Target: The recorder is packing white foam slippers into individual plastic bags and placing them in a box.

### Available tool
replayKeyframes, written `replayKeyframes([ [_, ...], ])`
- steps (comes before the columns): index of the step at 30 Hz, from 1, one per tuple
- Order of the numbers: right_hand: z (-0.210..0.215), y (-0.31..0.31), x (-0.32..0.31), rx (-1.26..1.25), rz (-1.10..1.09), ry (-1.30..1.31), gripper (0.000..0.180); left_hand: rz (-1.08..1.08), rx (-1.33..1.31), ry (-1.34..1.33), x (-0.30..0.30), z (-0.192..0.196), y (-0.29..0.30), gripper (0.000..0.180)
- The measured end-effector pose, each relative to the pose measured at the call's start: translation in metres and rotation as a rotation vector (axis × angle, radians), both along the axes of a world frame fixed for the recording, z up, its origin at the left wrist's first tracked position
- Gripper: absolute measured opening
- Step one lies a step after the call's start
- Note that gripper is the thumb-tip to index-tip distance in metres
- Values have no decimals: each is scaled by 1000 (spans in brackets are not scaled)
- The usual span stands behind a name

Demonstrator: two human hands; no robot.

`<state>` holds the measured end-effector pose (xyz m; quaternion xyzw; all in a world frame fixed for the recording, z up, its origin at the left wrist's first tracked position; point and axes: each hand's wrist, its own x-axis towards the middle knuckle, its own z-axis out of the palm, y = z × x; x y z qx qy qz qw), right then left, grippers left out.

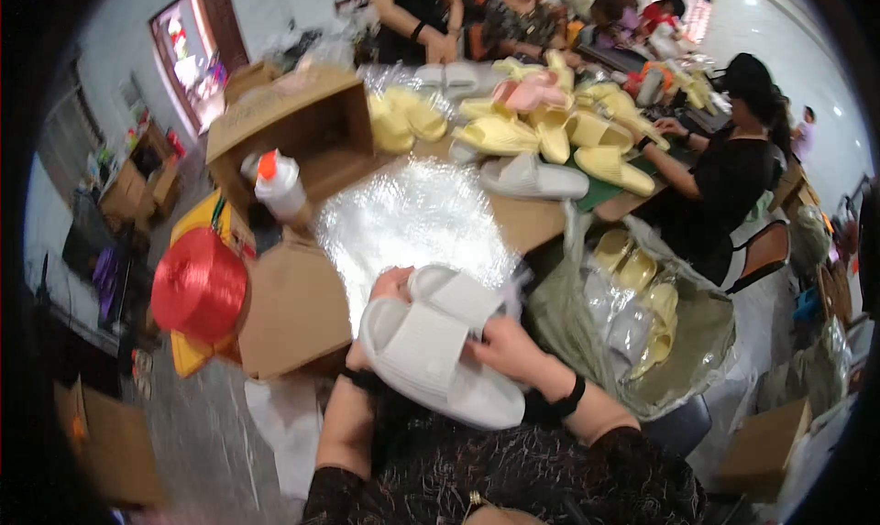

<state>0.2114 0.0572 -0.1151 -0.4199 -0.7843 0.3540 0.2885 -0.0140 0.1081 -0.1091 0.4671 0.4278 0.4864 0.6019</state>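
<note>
A pair of light grey slide slippers is held up in front of my body. The nearer slipper (417, 346) lies tilted across the other slipper (454, 291), partly covering it. My left hand (390, 285) grips the pair from the left side, and most of its palm is hidden behind the soles. From the right, my right hand (513, 346) closes on the slippers with its fingers at the strap opening. Just beyond the slippers, a stack of shiny clear plastic bags (412, 218) lies on the table.
A cardboard box (289, 126) on its side and a white bottle (278, 186) with an orange top stand at left, by a red roll of twine (200, 282). Yellow slippers (500, 134) are heaped beyond. An olive sack (678, 378) of slippers is at right; a co-worker (733, 177) sits past it.
</note>
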Motion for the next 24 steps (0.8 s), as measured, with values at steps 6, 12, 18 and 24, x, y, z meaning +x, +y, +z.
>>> replayKeyframes([
  [6, -13, 3, 15, 192, -246, -248, 34, 52, 97, 368, -31, -39, 28, 39],
  [12, -21, 0, 20, 237, -285, -289, 38, 35, 324, 774, -16, -13, 6, 37],
  [18, -18, 12, 0, 237, -220, -276, 37, -41, 735, 1107, 7, 7, -22, 34],
  [24, -18, 77, -50, 316, -197, -213, 32, -61, 809, 1088, 10, 27, -34, 37],
])
